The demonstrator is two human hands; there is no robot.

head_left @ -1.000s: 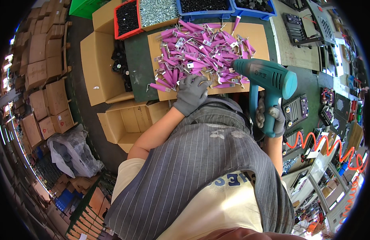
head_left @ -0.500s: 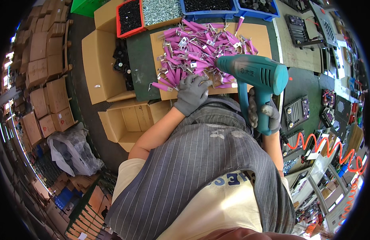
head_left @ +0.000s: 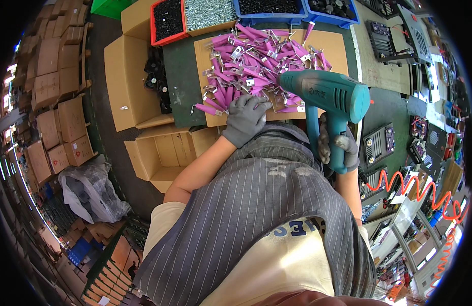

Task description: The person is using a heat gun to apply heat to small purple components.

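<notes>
Right hand: fingers clamped round heat gun grip; nozzle toward 10 o'clock, over heap's right side. Left hand: fingers curled at heap's 6 o'clock edge; whether gripping part, cannot tell. Pink-sleeved parts heaped at 12 o'clock of left hand, on cardboard over bench. Sleeves look already on metal tabs; how many finished, how many left, unclear. Red bin at heap's 10 o'clock.
</notes>
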